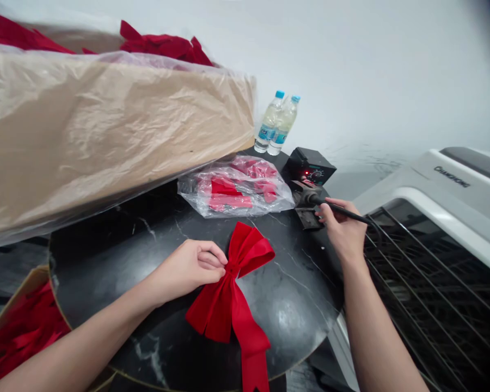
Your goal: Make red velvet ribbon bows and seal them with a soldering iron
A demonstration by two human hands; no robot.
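A red ribbon bow (245,305) lies on the round black marbled table (302,294), one tail hanging over the front edge. My left hand (202,264) pinches the bow at its knot, thumb and fingers closed. Over to the right, my right hand (345,231) grips a soldering iron (345,211) by its black handle. The iron's front end is in the holder (308,193) beside a black control box (312,163) with a lit red light. Its tip is hidden in the holder.
A clear plastic bag (191,190) with red ribbon pieces lies behind the bow. Two water bottles (265,130) stand at the back. A large plastic-wrapped box (118,125) of red fabric fills the left. A white CHANGHONG appliance (416,179) borders the right; another box (8,305) holds red ribbons, lower left.
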